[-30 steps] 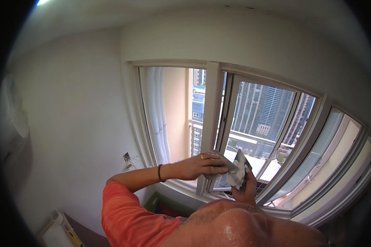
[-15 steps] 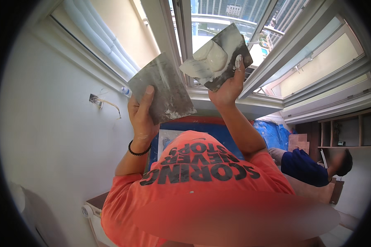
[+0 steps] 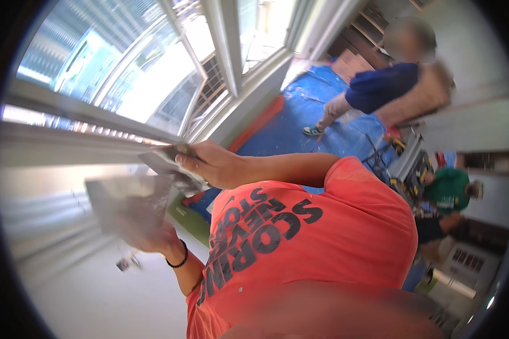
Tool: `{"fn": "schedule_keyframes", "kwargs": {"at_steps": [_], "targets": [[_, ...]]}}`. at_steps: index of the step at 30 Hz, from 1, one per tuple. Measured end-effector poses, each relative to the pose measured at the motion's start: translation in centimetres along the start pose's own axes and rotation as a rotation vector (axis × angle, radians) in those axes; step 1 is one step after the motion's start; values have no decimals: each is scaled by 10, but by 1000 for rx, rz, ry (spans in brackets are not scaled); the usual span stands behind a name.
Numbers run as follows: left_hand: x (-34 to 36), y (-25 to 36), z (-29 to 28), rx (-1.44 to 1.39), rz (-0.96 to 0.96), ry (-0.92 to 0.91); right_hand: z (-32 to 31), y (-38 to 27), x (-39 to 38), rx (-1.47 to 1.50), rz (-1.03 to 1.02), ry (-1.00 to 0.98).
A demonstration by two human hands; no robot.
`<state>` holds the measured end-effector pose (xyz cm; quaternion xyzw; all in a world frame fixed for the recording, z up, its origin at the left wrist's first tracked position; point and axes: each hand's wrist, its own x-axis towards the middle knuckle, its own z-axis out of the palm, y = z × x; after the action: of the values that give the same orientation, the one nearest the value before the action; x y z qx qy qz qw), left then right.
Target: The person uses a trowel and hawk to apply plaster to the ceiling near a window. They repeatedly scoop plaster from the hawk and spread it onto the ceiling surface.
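Note:
My left hand point(image 3: 151, 233), smeared by motion, holds a wide grey metal plaster blade point(image 3: 121, 200) at the left of the view. My right hand point(image 3: 201, 166) grips a smaller metal blade point(image 3: 161, 161) streaked with white paste, just above and to the right of the wide one. The two blades are close together; whether they touch I cannot tell. Behind them are a pale window frame point(image 3: 62, 138) and a wall with a small open socket box point(image 3: 125, 261).
A blue sheet point(image 3: 266, 135) covers the floor by the open window point(image 3: 203, 68). A person in dark blue point(image 3: 384, 85) stands on it near cardboard point(image 3: 350, 65). Tools point(image 3: 401, 161) lie to the right, near a person in green point(image 3: 449, 189) and another in dark clothes point(image 3: 430, 229).
The view has swung round, bringing more of the floor and co-workers in. My right hand's blade, earlier raised flat with a heap of paste showing, is now tilted and closer to the left one.

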<state>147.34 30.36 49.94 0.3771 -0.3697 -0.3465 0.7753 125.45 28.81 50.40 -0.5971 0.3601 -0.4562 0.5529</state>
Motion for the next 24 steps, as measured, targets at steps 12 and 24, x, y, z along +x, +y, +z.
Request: {"fn": "schedule_keyframes", "kwargs": {"at_steps": [12,24], "targets": [[35,-19,-17,737,633,-1228,21,31,-12,1191,300,537],[96,52,-60,907,877,-1175,104,30,23,690,-4,841]]}}
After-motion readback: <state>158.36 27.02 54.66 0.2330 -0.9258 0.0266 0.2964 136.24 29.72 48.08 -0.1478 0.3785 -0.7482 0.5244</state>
